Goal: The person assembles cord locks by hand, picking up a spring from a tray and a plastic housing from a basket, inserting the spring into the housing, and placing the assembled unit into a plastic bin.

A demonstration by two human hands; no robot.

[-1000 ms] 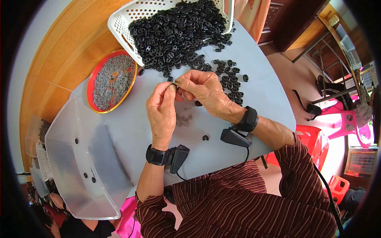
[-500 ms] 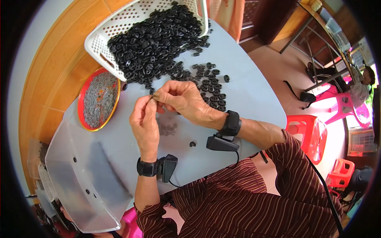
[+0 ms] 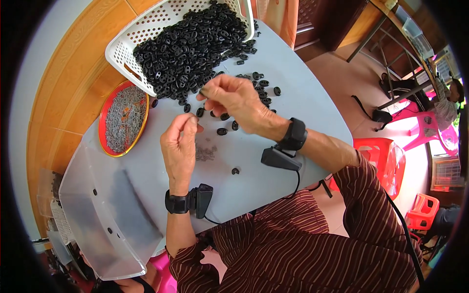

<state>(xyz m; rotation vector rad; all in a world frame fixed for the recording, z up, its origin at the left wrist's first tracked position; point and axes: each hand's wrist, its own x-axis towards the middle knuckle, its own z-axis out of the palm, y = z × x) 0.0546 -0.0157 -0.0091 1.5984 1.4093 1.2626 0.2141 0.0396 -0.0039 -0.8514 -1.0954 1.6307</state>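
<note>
Bin of translucent plastic, at the far left, with a few dark ovals at its wall. Beside its upper end, a red bowl with a gold rim, filled with thin grey slivers. Above and to the right, a white perforated basket, heaped with small black pieces, each oval and many showing two holes; the heap spills over the open side onto the pale table.

Left hand, raised over the table: thumb and index finger brought close together at the tips; whether anything lies between them cannot be told. Just to its right, on the table, a small grey scatter. Right hand, higher and apart from the left, near the edge of the spill: thumb bent in against the fingers, with something dark at the tip, though whether a piece is clamped there cannot be told. Around and below it, loose pieces; nearer the person, a lone black piece.

For parts this small, a light pinch on the finger pads, with the holes left uncovered, would probably serve best; both tips are better kept low over the table, where a dropped part is easily recovered
</note>
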